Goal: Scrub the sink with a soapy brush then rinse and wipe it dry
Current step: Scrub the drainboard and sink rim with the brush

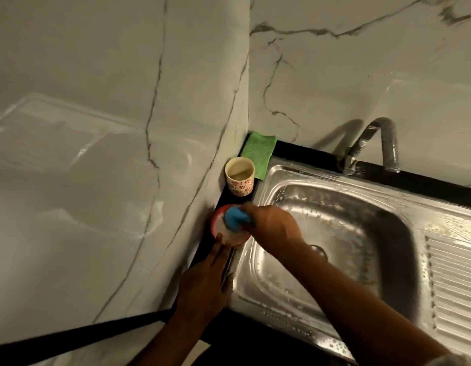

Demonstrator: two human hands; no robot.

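Suds streak the stainless steel sink (361, 228), which is set into a black counter (303, 151) in a marble corner. Just left of its rim, the right hand (271, 225) curls round a blue brush (234, 216) and presses it into a round red soap dish (216, 223), while the left hand (202, 281) lays straight fingers against the dish's near edge. Behind the dish stand a floral cup (239, 178) and a green cloth (258, 151).
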